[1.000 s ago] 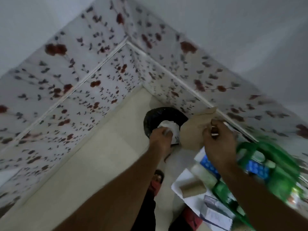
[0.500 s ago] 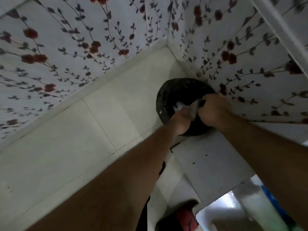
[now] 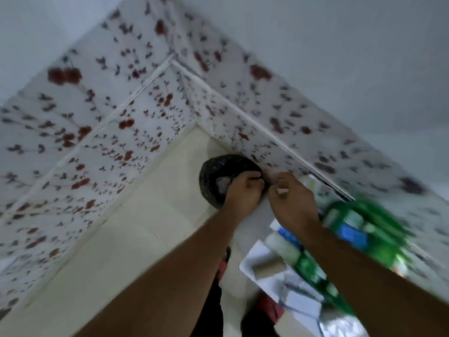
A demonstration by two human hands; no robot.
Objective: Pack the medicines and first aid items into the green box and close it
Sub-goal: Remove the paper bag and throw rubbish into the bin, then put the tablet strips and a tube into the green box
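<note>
a round black bin point(image 3: 213, 176) lined with a glossy crinkled bag sits in the floor corner, just beyond the fingers of both hands; a pale crumpled scrap point(image 3: 222, 183) lies inside it. the left hand point(image 3: 244, 193) is over the bin's rim, its fingers curled into a fist; whether they hold anything i cannot tell. the right hand point(image 3: 291, 203) is beside it, its fingers pinched narrow on a small pale piece point(image 3: 281, 190), too blurred to name. right of and nearer than the right fingers, the green box point(image 3: 379, 229) stands open on the white worktop point(image 3: 250, 263), blurred, with blue and white packs showing in it. nearer than the fingers lie one tan roll point(image 3: 268, 268) and white cartons point(image 3: 301, 297).
</note>
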